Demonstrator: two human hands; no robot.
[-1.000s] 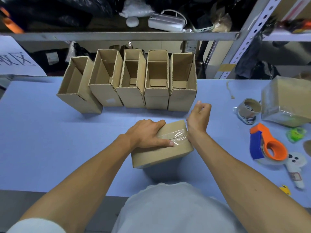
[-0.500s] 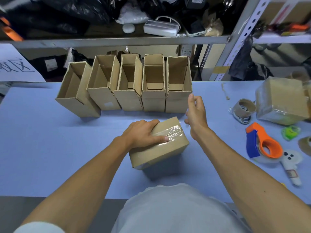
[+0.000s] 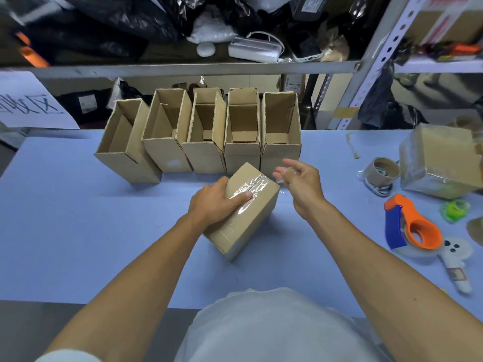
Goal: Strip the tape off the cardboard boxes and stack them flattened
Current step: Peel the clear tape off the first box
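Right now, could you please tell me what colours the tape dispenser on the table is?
The tape dispenser is orange and blue, seen in the head view.

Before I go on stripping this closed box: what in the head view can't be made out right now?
- Head view: right hand is motion-blurred; whether it pinches a tape end is unclear.
- Clear tape on the closed box: glare hides how much has lifted, and the left hand covers part of it.
- The box's underside is hidden against the table.
- Wrapped carton is cut off by the right edge.
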